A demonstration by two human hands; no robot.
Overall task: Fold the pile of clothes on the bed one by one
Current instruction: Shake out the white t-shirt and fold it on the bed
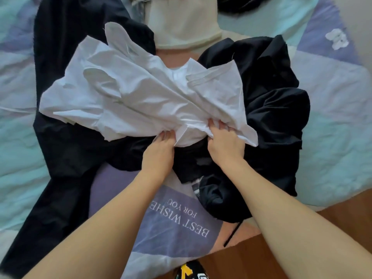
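The crumpled white cotton T-shirt (141, 97) lies on top of the black garment pile (271, 109) on the pastel patchwork quilt (332, 117). The left hand (161, 150) and right hand (225, 143) each pinch its near hem, fingers curled into the fabric.

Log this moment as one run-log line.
step: picking up white shirt | left hand: grips its near edge | right hand: grips same edge | shirt: crumpled on dark clothes

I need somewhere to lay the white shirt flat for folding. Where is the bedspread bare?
Bare bedspread lies right of the black clothes, and at the far left edge. The middle is crowded: both hands, left hand and right hand, grip the white shirt there.
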